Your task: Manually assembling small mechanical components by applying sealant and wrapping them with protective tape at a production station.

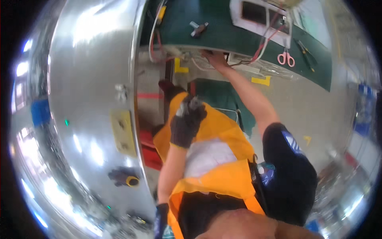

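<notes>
Orange fabric of a safety vest [223, 131] fills the middle of the view, worn over a white shirt and dark short sleeves. The left hand [186, 123], in a dark grey work glove, is raised in front of the chest with its fingers curled in; something small and pale shows at the fingertips, but I cannot tell what it is or whether it is truly gripped. The right hand [215, 57] is bare and stretched far out on a straight arm to the near edge of the green-topped table [207, 20], where a bundle of white and red wires [260, 49] hangs; the fingers are tucked under the table's lip among the wiring, so how far they are open stays hidden.

On the table lie pink-handled scissors [286, 58] (handles toward the person), a dark screwdriver [304, 51] just beside them, a small metal-and-brown tool [198, 28] further left, and a white rectangular frame with a dark opening [258, 14] that the wires run to. A large shiny curved steel panel [91, 79] takes up the whole left side, bearing a yellowish rectangular plate [122, 131]. Yellow tape marks [260, 80] sit on the grey floor below the table.
</notes>
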`<state>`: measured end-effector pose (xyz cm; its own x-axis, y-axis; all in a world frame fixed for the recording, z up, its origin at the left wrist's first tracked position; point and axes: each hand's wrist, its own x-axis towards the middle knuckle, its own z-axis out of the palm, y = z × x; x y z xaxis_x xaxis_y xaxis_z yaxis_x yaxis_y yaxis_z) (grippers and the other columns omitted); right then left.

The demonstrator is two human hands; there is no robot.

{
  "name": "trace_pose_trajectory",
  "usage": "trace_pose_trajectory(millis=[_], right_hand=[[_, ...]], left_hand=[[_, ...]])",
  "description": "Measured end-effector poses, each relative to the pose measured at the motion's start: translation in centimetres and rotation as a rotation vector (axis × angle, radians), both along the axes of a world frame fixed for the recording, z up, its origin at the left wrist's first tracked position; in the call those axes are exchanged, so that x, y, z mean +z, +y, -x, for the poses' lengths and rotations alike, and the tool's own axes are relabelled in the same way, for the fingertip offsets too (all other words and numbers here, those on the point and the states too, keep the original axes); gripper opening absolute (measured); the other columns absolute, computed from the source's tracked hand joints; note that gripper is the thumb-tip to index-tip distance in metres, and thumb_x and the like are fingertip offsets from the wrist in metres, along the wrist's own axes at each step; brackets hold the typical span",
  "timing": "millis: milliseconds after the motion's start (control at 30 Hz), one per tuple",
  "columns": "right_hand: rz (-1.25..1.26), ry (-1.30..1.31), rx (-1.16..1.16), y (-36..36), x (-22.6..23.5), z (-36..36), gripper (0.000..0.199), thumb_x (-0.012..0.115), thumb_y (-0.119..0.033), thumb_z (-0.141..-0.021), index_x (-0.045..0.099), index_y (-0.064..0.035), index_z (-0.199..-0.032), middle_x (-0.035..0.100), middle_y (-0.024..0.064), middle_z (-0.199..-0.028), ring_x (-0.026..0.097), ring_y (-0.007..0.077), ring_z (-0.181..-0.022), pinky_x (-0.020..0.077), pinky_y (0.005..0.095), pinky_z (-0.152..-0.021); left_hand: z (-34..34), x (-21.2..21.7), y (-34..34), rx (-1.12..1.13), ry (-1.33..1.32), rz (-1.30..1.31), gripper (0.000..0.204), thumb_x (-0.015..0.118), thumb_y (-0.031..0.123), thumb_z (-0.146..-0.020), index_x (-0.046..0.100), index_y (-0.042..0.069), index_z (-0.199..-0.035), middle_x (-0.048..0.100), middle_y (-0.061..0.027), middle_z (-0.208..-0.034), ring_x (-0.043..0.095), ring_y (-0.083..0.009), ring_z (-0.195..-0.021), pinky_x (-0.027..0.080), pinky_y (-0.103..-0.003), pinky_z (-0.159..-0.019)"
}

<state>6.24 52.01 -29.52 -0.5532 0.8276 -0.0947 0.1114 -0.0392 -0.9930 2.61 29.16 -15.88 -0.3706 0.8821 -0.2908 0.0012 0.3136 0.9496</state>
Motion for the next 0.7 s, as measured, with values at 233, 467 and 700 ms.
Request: trace_pose_trajectory(millis=[233,467,700], right_hand=[[1.069,0.359,-0.394,-5.1,-6.7,-19.0,0.018,0.047,-0.021,-0.086,0.053,-0.0065,-0.095,0.058,0.0055,-0.086,0.056,0.0212,-0.072,0.0432,0.0332,-0.057],[1.025,0.767,-0.704,1.7,-3.9,-25.5,0.024,0.05,-0.027,-0.086,0.058,-0.009,-0.1,0.063,0.0042,-0.09,0.059,0.0201,-0.082,0.0443,0.0329,-0.066],[0.693,0.544,-0.801,-0.7,1.8,-23.3,0.02,0.053,-0.016,-0.085,0.057,-0.0095,-0.103,0.063,0.0031,-0.094,0.058,0.0181,-0.084,0.0424,0.0318,-0.066]], left_hand=[[-1.2,-3.6,5.6,0.266,-0.701,-0.08,0.041,0.058,0.026,-0.081,0.049,0.002,-0.114,0.058,-0.0107,-0.094,0.057,-0.0177,-0.08,0.048,-0.03,-0.069],[-7.3,-5.6,12.0,-0.248,-0.397,0.189,0.042,0.053,0.033,-0.082,0.053,0.001,-0.109,0.058,-0.0101,-0.089,0.06,-0.0177,-0.071,0.049,-0.03,-0.058],[-12.3,-6.6,16.9,-0.404,-0.309,0.177,0.059,0.055,0.056,-0.075,0.055,0.004,-0.103,0.055,-0.0088,-0.092,0.054,-0.0176,-0.086,0.048,-0.033,-0.066]])
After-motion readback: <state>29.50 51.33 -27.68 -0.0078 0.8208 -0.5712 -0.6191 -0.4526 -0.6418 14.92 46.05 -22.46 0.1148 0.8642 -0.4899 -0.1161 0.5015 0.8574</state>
